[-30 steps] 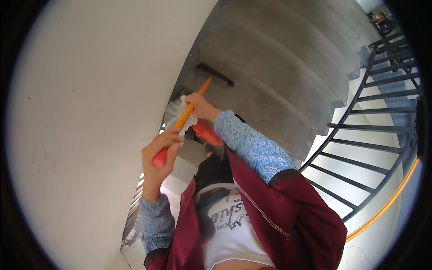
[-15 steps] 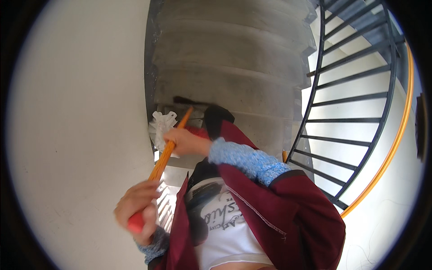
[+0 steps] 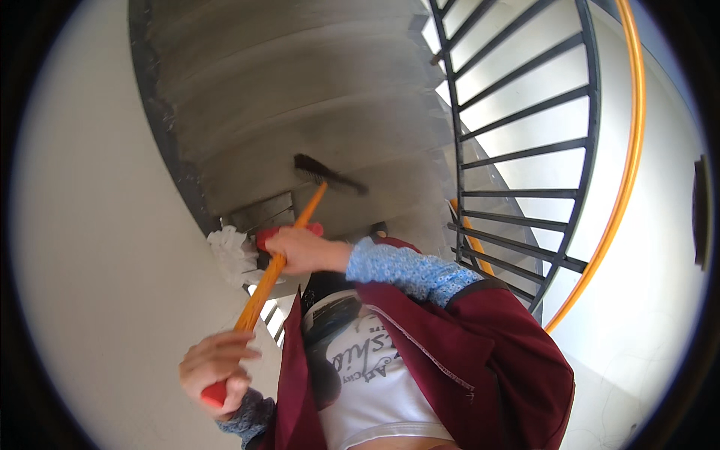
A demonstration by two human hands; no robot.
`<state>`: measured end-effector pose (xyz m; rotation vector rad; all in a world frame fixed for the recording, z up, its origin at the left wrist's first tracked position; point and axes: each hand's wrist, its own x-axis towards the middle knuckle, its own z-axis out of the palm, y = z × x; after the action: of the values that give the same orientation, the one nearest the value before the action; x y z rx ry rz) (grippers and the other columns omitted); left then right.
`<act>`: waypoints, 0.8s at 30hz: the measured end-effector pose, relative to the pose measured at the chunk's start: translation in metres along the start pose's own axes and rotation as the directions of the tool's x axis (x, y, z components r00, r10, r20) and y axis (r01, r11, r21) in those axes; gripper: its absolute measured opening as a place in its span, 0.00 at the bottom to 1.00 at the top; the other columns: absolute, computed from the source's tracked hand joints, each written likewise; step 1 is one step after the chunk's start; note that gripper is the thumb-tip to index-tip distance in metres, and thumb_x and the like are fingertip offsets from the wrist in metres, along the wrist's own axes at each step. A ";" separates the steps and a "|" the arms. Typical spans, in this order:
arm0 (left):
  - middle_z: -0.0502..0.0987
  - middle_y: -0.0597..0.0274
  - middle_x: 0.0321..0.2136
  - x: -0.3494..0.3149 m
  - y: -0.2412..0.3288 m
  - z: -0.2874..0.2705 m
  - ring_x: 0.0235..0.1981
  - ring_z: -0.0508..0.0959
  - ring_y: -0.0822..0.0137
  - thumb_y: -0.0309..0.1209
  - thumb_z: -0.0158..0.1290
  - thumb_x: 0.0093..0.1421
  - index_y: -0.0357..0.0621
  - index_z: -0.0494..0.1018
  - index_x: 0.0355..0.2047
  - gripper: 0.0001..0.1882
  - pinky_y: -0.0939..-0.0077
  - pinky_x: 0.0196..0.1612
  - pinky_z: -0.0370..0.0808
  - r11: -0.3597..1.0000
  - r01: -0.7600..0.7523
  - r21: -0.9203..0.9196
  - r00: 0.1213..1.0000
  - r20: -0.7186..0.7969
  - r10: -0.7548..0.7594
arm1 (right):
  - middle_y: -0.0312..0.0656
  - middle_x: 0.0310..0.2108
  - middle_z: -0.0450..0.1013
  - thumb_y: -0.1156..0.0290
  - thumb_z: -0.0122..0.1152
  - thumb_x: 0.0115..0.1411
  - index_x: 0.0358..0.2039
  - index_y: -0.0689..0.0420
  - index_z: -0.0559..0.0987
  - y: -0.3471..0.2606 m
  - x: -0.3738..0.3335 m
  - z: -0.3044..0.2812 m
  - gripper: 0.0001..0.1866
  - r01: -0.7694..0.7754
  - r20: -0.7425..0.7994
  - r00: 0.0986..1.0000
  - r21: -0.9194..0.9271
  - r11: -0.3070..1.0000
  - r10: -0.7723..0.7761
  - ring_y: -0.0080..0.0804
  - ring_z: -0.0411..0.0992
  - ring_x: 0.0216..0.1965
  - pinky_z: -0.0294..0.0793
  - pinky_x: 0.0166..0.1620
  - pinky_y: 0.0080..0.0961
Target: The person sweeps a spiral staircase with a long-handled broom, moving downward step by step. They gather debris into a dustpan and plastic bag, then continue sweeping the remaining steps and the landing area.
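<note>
A broom with an orange wooden handle [image 3: 259,300] slants across in front of me. Its dark bristle head [image 3: 328,173] lies over a grey stair tread. My right hand [image 3: 301,250], in a light blue sleeve, is closed round the handle partway down. Lower left, my left hand [image 3: 217,369] grips the handle's red top end, with some fingers loosely lifted. Behind my right hand shows a red object [image 3: 315,229], mostly hidden, so I cannot tell its kind. Beside it a crumpled white plastic bag [image 3: 231,253] hangs near the wall.
Grey concrete stairs [image 3: 300,82] stretch ahead. A pale wall [image 3: 82,225] runs along the left. On the right stands a black metal railing [image 3: 525,150] with an orange handrail [image 3: 634,142]. A thin dark rectangular outline [image 3: 262,202] shows near the bag.
The stairs and railing have shifted left in view as my head turned. The broom head now sits at a steeper slant on the tread. Both hands keep their hold on the handle.
</note>
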<state>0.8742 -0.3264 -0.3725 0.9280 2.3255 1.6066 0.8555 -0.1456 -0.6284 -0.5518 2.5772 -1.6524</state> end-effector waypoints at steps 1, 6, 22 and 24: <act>0.81 0.55 0.19 0.007 0.006 0.004 0.28 0.85 0.51 0.41 0.64 0.58 0.43 0.73 0.16 0.20 0.67 0.31 0.83 0.998 -0.033 -0.051 0.999 0.029 0.035 | 0.46 0.27 0.72 0.68 0.69 0.50 0.28 0.55 0.72 -0.005 -0.019 -0.009 0.13 -0.039 0.023 0.999 0.045 0.998 0.038 0.50 0.73 0.35 0.70 0.35 0.46; 0.83 0.54 0.23 0.063 0.015 0.061 0.31 0.86 0.51 0.34 0.66 0.57 0.41 0.74 0.18 0.16 0.65 0.33 0.83 0.937 -0.063 -0.343 0.897 0.393 0.204 | 0.47 0.26 0.71 0.65 0.66 0.57 0.28 0.55 0.71 -0.001 -0.124 -0.065 0.12 -0.188 -0.100 0.976 0.041 0.981 0.192 0.51 0.72 0.33 0.70 0.35 0.46; 0.80 0.56 0.36 0.106 -0.034 0.282 0.51 0.80 0.49 0.20 0.65 0.51 0.38 0.72 0.29 0.11 0.59 0.45 0.79 0.999 -0.033 0.018 0.596 0.803 0.005 | 0.46 0.26 0.67 0.69 0.66 0.58 0.25 0.56 0.68 0.194 -0.239 -0.080 0.14 -0.116 -0.541 0.816 0.186 0.976 0.201 0.49 0.68 0.30 0.65 0.34 0.42; 0.80 0.55 0.34 0.108 -0.020 0.262 0.48 0.81 0.48 0.22 0.66 0.50 0.38 0.73 0.29 0.11 0.59 0.45 0.79 0.997 -0.043 0.067 0.607 0.794 -0.028 | 0.46 0.25 0.67 0.68 0.67 0.57 0.25 0.57 0.68 0.172 -0.207 -0.067 0.15 -0.049 -0.459 0.871 0.269 0.962 0.173 0.48 0.68 0.31 0.65 0.35 0.41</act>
<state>0.9024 -0.0628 -0.4748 1.3212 1.7186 0.7916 0.9871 0.0411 -0.7858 0.0372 2.5584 -2.2634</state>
